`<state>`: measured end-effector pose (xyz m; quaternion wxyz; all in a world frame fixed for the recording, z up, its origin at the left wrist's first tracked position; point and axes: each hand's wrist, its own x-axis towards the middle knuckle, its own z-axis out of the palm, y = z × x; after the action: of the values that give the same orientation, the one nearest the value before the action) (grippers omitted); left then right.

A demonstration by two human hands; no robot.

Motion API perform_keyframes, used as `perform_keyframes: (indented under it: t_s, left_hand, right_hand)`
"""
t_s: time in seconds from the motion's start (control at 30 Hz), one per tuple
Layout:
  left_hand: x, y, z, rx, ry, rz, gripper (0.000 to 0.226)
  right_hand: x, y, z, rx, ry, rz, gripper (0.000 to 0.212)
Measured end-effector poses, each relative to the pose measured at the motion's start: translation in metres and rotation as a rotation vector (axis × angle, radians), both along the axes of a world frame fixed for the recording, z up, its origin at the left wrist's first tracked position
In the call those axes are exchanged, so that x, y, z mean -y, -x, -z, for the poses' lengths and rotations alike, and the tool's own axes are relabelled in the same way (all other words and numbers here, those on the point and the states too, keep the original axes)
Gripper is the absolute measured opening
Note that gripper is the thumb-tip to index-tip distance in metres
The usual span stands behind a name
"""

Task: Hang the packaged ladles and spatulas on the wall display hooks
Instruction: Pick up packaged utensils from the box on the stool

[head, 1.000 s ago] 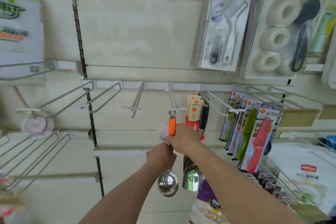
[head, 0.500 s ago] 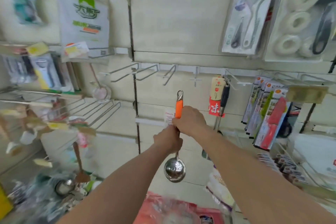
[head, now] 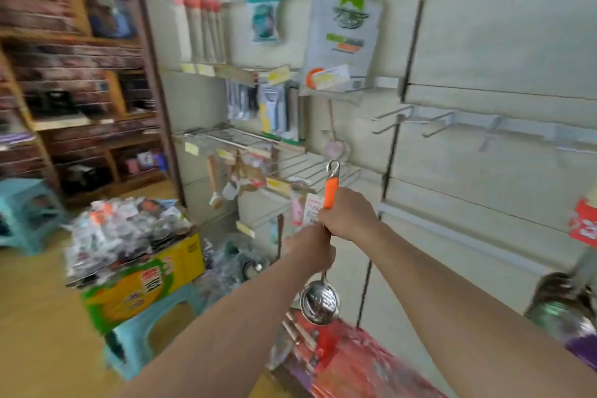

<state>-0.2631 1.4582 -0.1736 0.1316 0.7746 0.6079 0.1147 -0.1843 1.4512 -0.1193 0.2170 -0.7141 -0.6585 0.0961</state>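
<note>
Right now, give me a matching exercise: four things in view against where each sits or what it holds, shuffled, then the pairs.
1 right hand
2 left hand
3 yellow box
4 wall hooks

A on a blue-green stool
B empty
C grips the ladle by its orange handle
D grips the ladle's metal shaft

Pairs: 1-C, 2-D, 3-A, 4-B

The wall panel (head: 504, 42) on the right is bare, and its wire hooks (head: 395, 119) stand out unloaded, so the room in front of them is open. On the left, hanging peeler packs (head: 274, 110) and a wire rack (head: 307, 168) reach out close beside the top of the ladle (head: 331, 191). Low down, a full cardboard box (head: 142, 278) on a blue stool (head: 145, 333) and a red pile of packs (head: 349, 352) take the room under the arms.
</note>
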Motion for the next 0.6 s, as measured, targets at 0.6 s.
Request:
perform_keyframes:
  t_s: [0.6]
  left_hand:
    - [-0.153,0.308,0.032,-0.019,0.102,-0.388,0.032]
  right_hand:
    - [-0.174,0.313,0.024,0.024,0.1,-0.395,0.012]
